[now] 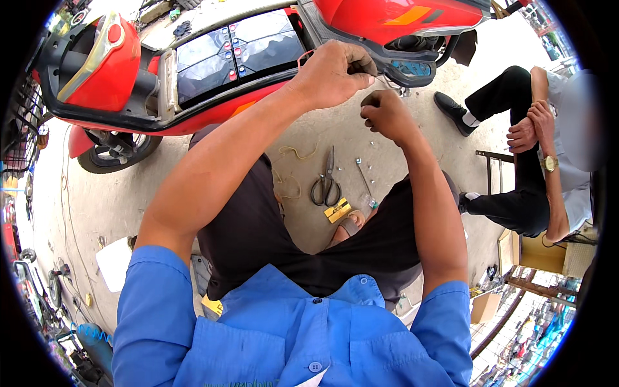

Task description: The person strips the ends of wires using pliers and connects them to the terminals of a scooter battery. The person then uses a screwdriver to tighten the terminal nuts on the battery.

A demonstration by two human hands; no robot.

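Both hands pinch a thin wire (379, 79) above the floor (335, 129): left hand (332, 72), right hand (385, 113); next, probably careful twisting.

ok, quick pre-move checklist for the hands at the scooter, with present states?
1. Left hand pinched on a thin wire: ok, fingertips closed together, though the wire itself barely shows.
2. Right hand free to help: cannot tell, it is fisted with the palm hidden.
3. Hands apart, not tangled: ok, a small gap shows between them.
4. Scissors within reach: ok, they lie on the ground between the knees.
5. Screwdriver at hand: ok, it lies just right of the scissors.
6. Scooter battery bay open: ok, the battery tops are exposed.
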